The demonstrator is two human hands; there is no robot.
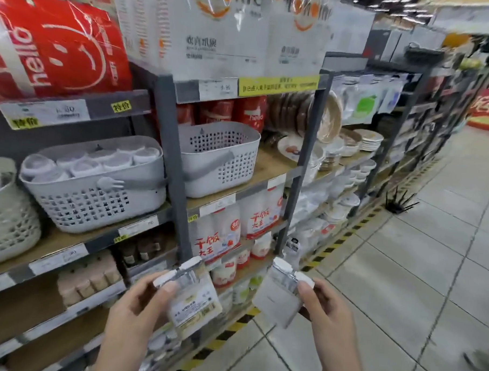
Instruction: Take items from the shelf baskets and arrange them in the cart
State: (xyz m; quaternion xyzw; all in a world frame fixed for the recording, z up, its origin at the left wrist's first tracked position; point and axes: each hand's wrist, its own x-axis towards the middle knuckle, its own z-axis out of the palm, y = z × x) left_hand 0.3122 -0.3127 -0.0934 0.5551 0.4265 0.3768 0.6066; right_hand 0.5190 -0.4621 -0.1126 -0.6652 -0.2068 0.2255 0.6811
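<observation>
Blurred shelves behind; left hand [137,307] and right hand [327,309] each grip unreadable packets [196,295]

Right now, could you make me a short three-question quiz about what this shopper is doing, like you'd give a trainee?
1. True or false: the left hand holds a packet.
2. What does the right hand grip? A) a plate B) a white packet C) nothing
3. Fill in: the grey basket on the shelf holds white ____.

Key: 1 true; 2 B; 3 cups.
</observation>
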